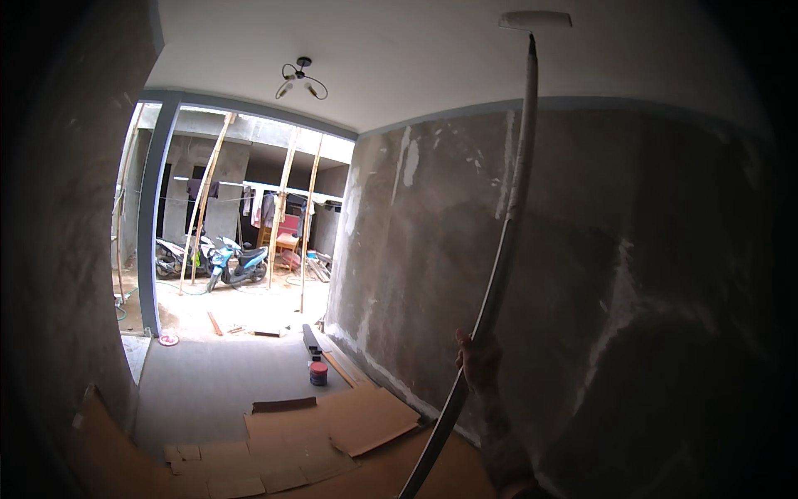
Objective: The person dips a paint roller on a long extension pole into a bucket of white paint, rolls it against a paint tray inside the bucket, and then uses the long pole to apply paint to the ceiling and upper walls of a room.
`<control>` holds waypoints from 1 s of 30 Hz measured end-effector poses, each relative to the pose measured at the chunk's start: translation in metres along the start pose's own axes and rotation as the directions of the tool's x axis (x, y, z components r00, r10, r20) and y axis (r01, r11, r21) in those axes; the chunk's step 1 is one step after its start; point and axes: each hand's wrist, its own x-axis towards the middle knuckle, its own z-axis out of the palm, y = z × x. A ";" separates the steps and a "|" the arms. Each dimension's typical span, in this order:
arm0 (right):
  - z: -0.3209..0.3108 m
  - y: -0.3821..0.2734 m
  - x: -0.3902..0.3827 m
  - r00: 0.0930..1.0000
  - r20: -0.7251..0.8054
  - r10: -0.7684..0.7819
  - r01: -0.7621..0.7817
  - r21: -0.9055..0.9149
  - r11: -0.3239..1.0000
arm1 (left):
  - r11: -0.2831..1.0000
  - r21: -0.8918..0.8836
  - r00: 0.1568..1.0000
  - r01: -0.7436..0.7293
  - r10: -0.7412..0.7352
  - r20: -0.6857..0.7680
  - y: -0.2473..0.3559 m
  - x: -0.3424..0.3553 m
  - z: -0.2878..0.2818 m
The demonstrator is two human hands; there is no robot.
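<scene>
My right hand (480,363) is wrapped round a long pole (491,287), with the forearm coming up from the lower edge. The pole slants upward past the grey wall, and its lower end runs out of view at the bottom. At its top is a paint roller (537,19) with a pale sleeve, at the white ceiling (416,50); whether it presses on the surface is hard to tell. Pale wrapping covers part of the pole's upper length. My left hand is out of view.
Cardboard sheets (366,416) cover much of the near floor. Beyond them stand a red-lidded tub (318,373) and a round red-and-white lid (169,340). A ceiling lamp (304,79) hangs ahead. Motorbikes (235,263) and bamboo poles (283,208) show through the opening.
</scene>
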 end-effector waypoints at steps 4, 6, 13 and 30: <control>0.053 0.007 0.055 1.000 -0.015 0.003 -0.002 0.044 0.999 | 0.999 -0.028 0.999 -0.034 0.033 -0.042 0.015 0.052 -0.041; 0.069 0.007 0.079 1.000 -0.006 0.013 -0.012 0.053 0.999 | 0.998 -0.032 0.998 -0.052 0.051 -0.044 0.020 0.077 -0.057; 0.121 0.023 0.168 0.998 -0.051 -0.023 0.021 -0.044 0.999 | 0.991 -0.027 0.990 -0.130 0.129 -0.049 0.051 0.164 -0.088; 0.099 0.196 0.391 0.969 0.218 -0.112 -0.029 0.555 0.831 | 0.959 -0.035 0.952 -0.280 0.273 -0.142 0.156 0.423 -0.021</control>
